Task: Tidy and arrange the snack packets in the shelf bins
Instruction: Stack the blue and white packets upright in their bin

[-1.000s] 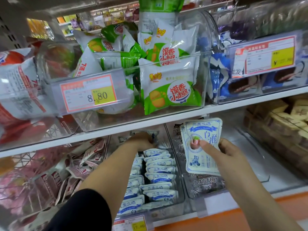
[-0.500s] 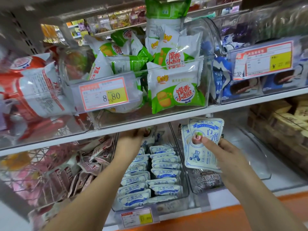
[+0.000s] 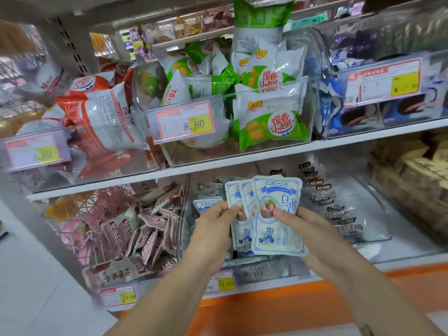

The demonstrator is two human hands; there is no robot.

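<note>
We note left hand [image 3: 213, 224], right hand [image 3: 308, 226] both pinching fanned blue-white packets [image 3: 278, 238] before clear bin [image 3: 184, 214]. Best we square edges, then slot upright into bin.

held packets [image 3: 274, 238]: white, blue ornate border, blue print, pink-red fruit roundel with green leaf.
Above held packets: green-white packets [image 3: 271, 122], yellow-orange biscuit picture, white roundel with red and blue characters.
Up-left of held packets: orange-red packets [image 3: 97, 112], white panels, fine print.
Left: pink-maroon packets [image 3: 145, 234], white panels, dark characters.
Right: dark packets [image 3: 334, 214], white characters.
Up-right: blue-white packets [image 3: 339, 112], dark brown rounds.
Above: price tags [image 3: 185, 122], pink-red frame, yellow price patch.
Below: orange base strip [image 3: 266, 309].
</note>
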